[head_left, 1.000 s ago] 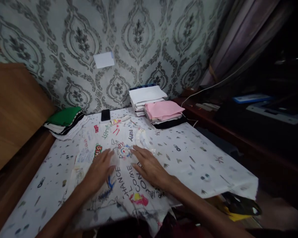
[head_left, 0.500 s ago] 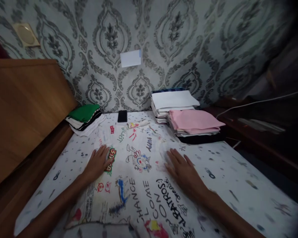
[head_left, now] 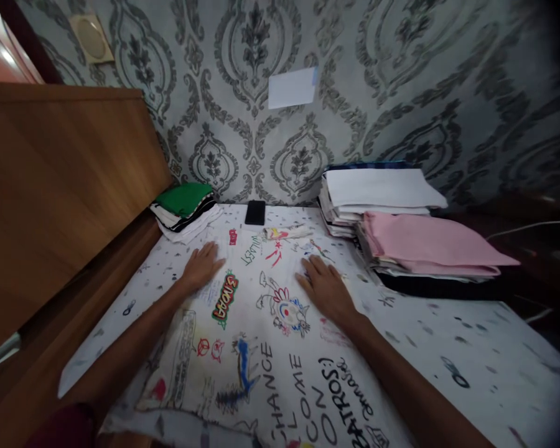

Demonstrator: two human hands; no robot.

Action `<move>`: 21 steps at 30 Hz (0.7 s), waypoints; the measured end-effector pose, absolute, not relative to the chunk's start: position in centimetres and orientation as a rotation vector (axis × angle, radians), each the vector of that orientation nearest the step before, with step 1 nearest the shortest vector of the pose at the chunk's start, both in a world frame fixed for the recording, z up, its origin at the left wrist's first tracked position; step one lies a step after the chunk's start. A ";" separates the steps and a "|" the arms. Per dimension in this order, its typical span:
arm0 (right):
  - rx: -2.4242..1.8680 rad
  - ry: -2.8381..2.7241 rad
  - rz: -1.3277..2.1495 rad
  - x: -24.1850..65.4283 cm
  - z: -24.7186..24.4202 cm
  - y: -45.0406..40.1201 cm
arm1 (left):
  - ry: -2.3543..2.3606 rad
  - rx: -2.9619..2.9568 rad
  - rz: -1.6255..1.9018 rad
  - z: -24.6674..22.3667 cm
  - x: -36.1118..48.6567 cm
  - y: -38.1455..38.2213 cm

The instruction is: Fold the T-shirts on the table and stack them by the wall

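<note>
The bare left hand [head_left: 203, 264] and bare right hand [head_left: 326, 289], together over the middle a second ago, have parted and reached farther toward the wall. Both are open, palms down with fingers extended, gripping nothing. They appear to rest on the white cloth covered in coloured doodles and black lettering [head_left: 280, 348], the left at its ten o'clock, the right at its one o'clock.

That cloth lies in the middle of the bench [head_left: 410, 339] with its white patterned cover. More of its drawings now show between the hands, so the smoothing seems well along. Beyond it, a flat black rectangular phone [head_left: 255, 213] lies at twelve o'clock, a folded pile topped with green fabric [head_left: 184, 199] at eleven, and a stack topped with pink fabric [head_left: 424, 242] at two.
</note>
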State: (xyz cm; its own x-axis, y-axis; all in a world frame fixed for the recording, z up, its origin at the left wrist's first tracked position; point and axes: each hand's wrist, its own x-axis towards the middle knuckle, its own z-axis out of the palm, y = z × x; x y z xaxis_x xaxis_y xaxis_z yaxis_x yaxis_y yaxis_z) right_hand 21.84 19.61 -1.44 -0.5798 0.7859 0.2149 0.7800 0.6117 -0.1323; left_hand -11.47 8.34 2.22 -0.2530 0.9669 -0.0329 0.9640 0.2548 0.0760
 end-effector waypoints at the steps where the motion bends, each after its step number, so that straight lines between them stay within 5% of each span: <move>1: -1.278 -2.588 0.040 21.8 -1.4 19.5 | 2.471 1.836 0.058 2.4 -11.7 8.3; 10: -1.123 -2.330 0.360 22.3 -2.1 20.1 | 2.063 2.138 0.339 0.3 -0.6 3.4; 21: -1.061 -1.566 1.016 23.8 -2.2 21.5 | 2.490 1.754 0.065 1.5 -8.9 0.3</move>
